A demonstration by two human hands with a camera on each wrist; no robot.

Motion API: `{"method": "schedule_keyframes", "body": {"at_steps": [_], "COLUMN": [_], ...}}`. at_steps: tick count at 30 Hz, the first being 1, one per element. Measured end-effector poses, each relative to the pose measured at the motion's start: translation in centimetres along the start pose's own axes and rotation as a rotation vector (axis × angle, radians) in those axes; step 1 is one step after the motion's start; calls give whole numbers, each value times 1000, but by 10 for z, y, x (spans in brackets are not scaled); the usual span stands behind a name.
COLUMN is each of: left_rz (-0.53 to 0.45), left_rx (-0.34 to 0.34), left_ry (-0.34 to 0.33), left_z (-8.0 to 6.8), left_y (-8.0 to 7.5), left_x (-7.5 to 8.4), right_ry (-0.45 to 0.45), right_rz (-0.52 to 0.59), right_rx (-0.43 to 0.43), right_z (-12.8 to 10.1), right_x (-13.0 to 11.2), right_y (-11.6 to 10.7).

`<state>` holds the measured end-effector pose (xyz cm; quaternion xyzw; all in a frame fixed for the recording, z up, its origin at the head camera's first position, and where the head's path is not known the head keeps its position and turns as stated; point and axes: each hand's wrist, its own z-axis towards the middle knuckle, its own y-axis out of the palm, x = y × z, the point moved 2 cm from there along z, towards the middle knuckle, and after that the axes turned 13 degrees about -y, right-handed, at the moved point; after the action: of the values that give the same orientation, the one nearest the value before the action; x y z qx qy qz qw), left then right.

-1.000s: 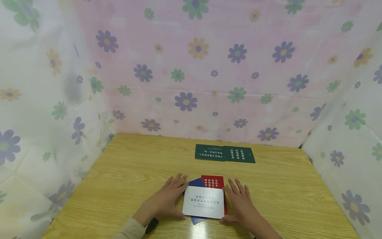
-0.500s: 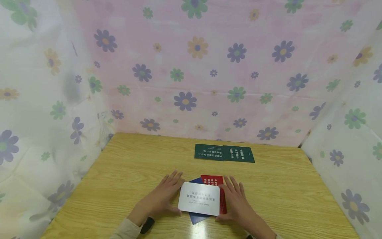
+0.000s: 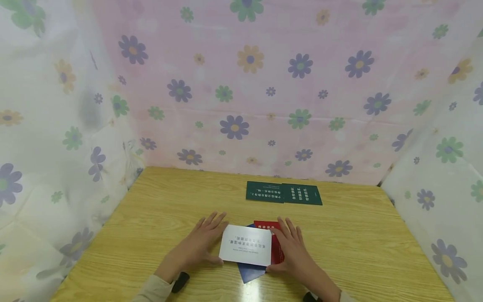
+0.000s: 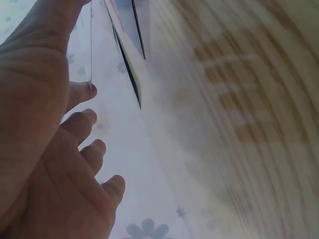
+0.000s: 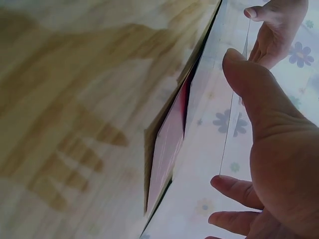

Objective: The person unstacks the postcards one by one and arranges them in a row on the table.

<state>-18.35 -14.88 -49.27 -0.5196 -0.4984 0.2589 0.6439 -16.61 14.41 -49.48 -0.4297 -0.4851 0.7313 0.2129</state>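
A white card (image 3: 245, 245) with printed characters is held by both hands above the table. My left hand (image 3: 196, 245) holds its left side between thumb and index finger; the other fingers extend forward. On the opposite side, my right hand (image 3: 296, 253) holds the card's right edge the same way. Beneath it lie a red card (image 3: 278, 251) and a blue card (image 3: 250, 272), both partly covered. The right wrist view shows the white card nearly edge-on, apart from the cards on the table, between the right thumb and index finger.
Two dark green cards, a left one (image 3: 264, 192) and a right one (image 3: 302, 194), lie side by side farther back on the wooden table (image 3: 181, 197). Flower-patterned sheeting (image 3: 264, 105) encloses the back and both sides.
Both hands have moved the white card to the left and slightly away from the body. More of the red card's right part now shows. The green cards have stayed in place.
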Motion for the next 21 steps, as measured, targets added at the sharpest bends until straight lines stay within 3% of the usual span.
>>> {"method": "schedule_keyframes", "body": {"at_steps": [11,21], "left_rz": [-32,-35], "left_rx": [32,50], "left_ry": [6,-36], "left_z": [-1,-1], "left_y": [-6,-7], "left_x": [-10,-23], "right_ry": [-42,-80], "right_rz": [16,54], "right_rx": [24,42], "right_z": [11,23], "right_x": [0,-2], "right_y": [5,8]}}
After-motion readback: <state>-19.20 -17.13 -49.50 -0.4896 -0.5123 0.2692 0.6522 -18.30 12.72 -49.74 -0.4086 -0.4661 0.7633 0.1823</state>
